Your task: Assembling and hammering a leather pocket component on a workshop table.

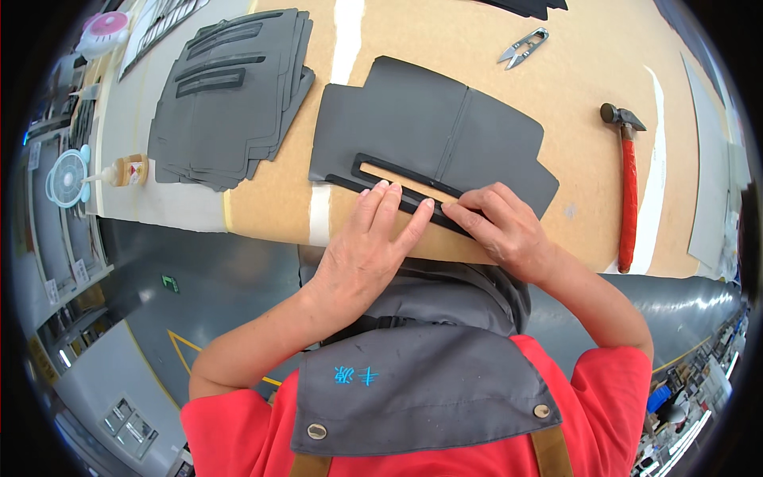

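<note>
A dark grey flat panel [405, 111] with notched corners lies in front of me near the table's front edge. Black strips border its long slot [380, 172], through which the tan table surface shows. My left hand [362, 250] rests with fingers stretched out, their tips pressing on the black strip [350, 184] below the slot. Close beside it, my right hand [509, 230] has its fingers bent, with thumb and forefinger closed on the strip near the slot's right end. What lies under the right fingertips is partly hidden.
A stack of similar grey panels [222, 119] sits at left, near a glue bottle [127, 170] and a small blue fan [68, 176]. Thread snips [524, 48] lie at the back. A red-handled hammer [628, 191] lies at right. Tan board [580, 95] covers the table.
</note>
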Available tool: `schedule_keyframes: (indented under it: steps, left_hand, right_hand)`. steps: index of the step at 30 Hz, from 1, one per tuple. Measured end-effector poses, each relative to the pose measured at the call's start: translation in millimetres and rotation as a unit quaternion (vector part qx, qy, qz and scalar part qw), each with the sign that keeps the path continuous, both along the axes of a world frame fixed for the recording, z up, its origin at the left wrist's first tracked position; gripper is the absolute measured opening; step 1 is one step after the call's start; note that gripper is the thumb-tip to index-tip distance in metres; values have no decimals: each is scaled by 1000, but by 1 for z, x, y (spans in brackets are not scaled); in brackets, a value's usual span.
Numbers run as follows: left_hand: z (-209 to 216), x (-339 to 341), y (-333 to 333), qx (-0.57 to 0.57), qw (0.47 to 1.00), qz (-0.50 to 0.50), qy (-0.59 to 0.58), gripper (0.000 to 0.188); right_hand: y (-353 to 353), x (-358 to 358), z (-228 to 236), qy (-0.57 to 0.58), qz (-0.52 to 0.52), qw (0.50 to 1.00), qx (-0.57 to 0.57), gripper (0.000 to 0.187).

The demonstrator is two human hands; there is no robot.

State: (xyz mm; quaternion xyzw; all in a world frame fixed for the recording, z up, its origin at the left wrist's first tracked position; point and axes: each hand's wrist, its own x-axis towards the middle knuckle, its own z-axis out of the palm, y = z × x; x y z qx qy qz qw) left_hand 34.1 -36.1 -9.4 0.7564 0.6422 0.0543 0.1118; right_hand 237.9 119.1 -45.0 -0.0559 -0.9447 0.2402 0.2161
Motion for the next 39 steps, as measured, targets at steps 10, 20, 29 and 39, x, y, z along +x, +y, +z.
schedule_keyframes:
  steps: [10, 20, 29, 39]
  left_hand:
    - [-11, 9, -4, 31, 999, 33, 8, 82]
    - [-11, 21, -5, 65, 997, 27, 20, 68]
    - [-19, 32, -4, 87, 996, 34, 7, 61]
    - [-18, 37, 2, 86, 996, 39, -1, 58]
  right_hand:
    - [1, 0, 0, 3, 32, 996, 82, 44]
    - [-3, 7, 1, 1, 15, 997, 72, 41]
    - [-7, 15, -4, -5, -47, 999, 8, 39]
    - [0, 13, 6, -14, -2, 998, 61, 39]
